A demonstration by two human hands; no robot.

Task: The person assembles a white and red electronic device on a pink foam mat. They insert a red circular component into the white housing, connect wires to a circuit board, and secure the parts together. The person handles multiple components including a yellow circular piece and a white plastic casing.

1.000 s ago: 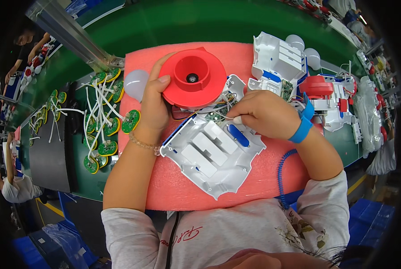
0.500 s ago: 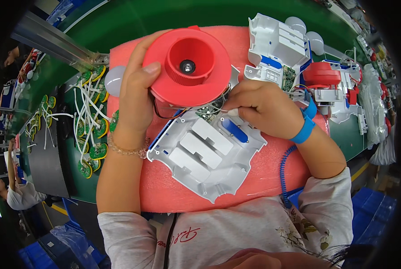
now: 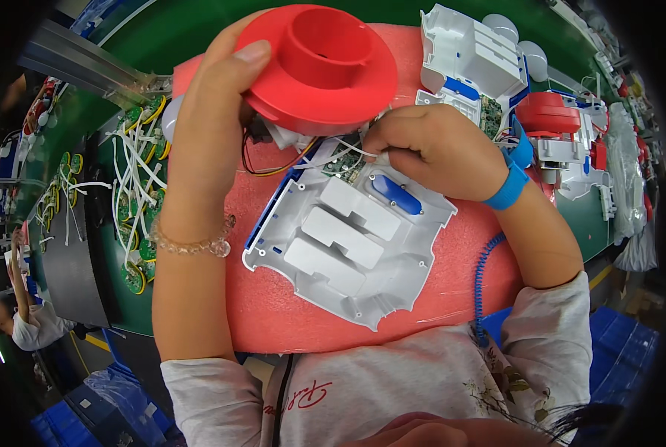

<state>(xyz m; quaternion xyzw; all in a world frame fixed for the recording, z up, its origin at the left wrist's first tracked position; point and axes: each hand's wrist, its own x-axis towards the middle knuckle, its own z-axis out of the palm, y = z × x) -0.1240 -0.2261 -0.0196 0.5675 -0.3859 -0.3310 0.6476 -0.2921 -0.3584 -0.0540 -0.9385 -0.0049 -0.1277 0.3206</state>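
Observation:
My left hand (image 3: 225,89) grips a red round plastic part (image 3: 322,71) with a wide flange and a hollow collar, holding it tilted above the work. Beneath it lies a white plastic housing half (image 3: 355,253) with a blue oval insert (image 3: 396,195) and a small circuit board (image 3: 342,165). Dark, red and yellow wires (image 3: 277,170) hang between the red part and the housing. The fingers of my right hand (image 3: 430,149) are pinched beside the board, where white wires (image 3: 351,149) run to a small white piece at my fingertips.
A pink foam mat (image 3: 273,320) lies under the housing. Several round green boards with white leads (image 3: 135,201) are at the left. Another white housing (image 3: 471,59) and a red part (image 3: 547,115) stand at the right. A coiled blue cord (image 3: 480,283) runs from my wristband.
The red part has risen away from me and tipped further, so its inside shows less. My right hand has moved slightly up with its pinch. The housing has turned slightly.

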